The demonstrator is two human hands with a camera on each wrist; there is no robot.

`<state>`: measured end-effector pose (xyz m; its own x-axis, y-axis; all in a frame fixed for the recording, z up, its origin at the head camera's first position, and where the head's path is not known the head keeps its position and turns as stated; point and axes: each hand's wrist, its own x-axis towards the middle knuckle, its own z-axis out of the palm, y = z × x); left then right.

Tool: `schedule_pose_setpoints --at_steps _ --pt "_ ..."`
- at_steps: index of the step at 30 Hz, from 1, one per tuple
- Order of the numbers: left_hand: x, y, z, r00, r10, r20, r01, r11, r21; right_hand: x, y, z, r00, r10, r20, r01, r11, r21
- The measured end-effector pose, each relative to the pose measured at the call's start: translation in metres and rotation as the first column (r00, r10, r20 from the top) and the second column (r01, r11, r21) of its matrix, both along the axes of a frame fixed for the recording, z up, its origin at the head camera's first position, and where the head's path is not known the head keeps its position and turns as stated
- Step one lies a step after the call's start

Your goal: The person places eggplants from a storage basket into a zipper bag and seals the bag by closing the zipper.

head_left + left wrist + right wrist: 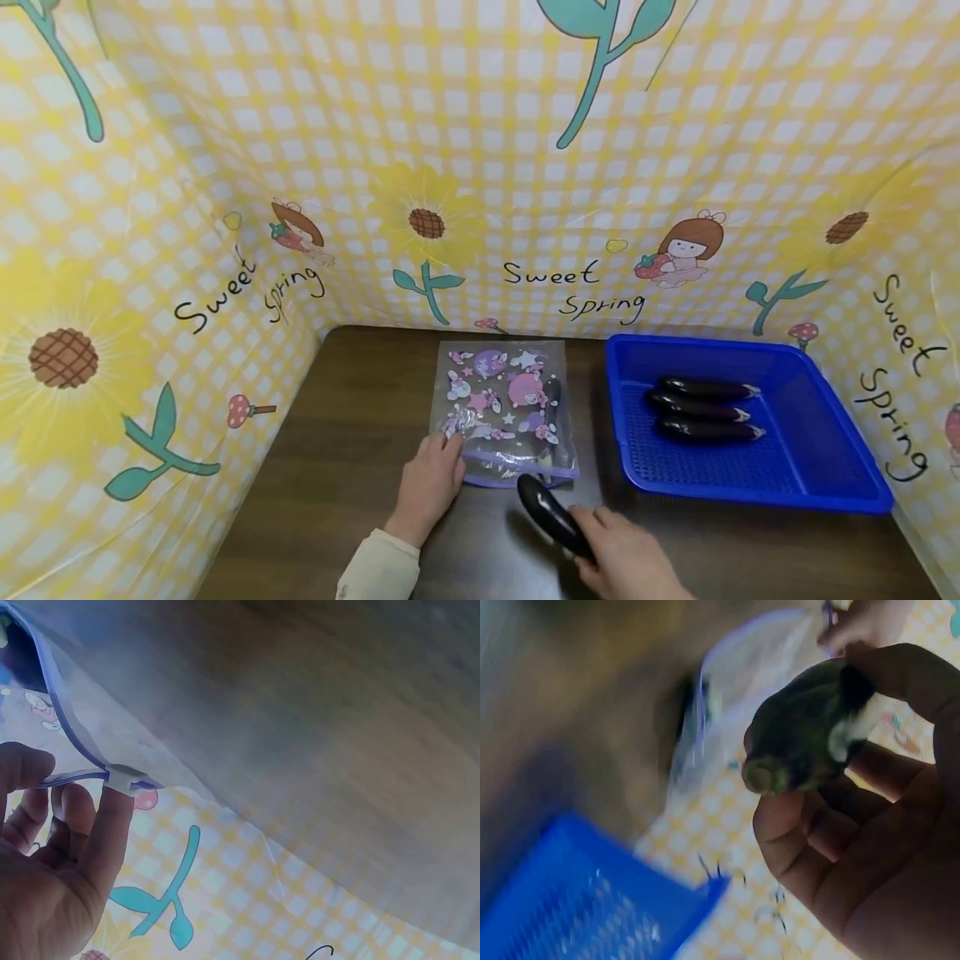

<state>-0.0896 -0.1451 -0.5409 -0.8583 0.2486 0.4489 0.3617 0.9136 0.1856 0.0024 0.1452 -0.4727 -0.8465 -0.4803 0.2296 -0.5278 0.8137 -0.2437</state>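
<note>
A clear zip bag (pixel 480 425) printed with pink and purple cartoon figures lies on the table, its purple zip edge toward me. A dark eggplant shape shows through its right side. My left hand (pixel 429 483) holds the bag's near left corner; the left wrist view shows the thumb and fingers at the zip edge (pixel 71 742), beside a white slider (pixel 124 780), with the mouth parted. My right hand (pixel 626 550) grips an eggplant (pixel 551 512) by its stem end (pixel 802 735), the rounded end pointing at the bag's mouth.
A blue plastic basket (pixel 825 450) with a perforated bottom stands at the right. Three eggplants (pixel 708 429) lie side by side in it. The brown wooden table (pixel 322 483) is enclosed by a yellow checked cloth (pixel 517 208) with sunflowers at the back and sides.
</note>
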Motion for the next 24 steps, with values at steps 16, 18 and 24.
schedule_pose_setpoints --at_steps 16,18,24 --pt "0.008 0.001 -0.004 0.999 -0.007 -0.032 0.009 0.999 0.038 -0.018 -0.066 -0.051 0.955 -0.247 0.166 0.247 0.969 0.025" --pt "0.007 0.002 -0.004 0.999 -0.018 -0.041 0.02 0.999 0.042 -0.02 -0.069 -0.055 0.952 -0.274 0.137 0.275 0.961 0.01" --pt "0.005 0.002 -0.002 0.998 -0.034 -0.05 0.036 0.998 0.048 -0.026 -0.071 -0.068 0.925 -0.377 0.048 0.378 0.925 -0.024"
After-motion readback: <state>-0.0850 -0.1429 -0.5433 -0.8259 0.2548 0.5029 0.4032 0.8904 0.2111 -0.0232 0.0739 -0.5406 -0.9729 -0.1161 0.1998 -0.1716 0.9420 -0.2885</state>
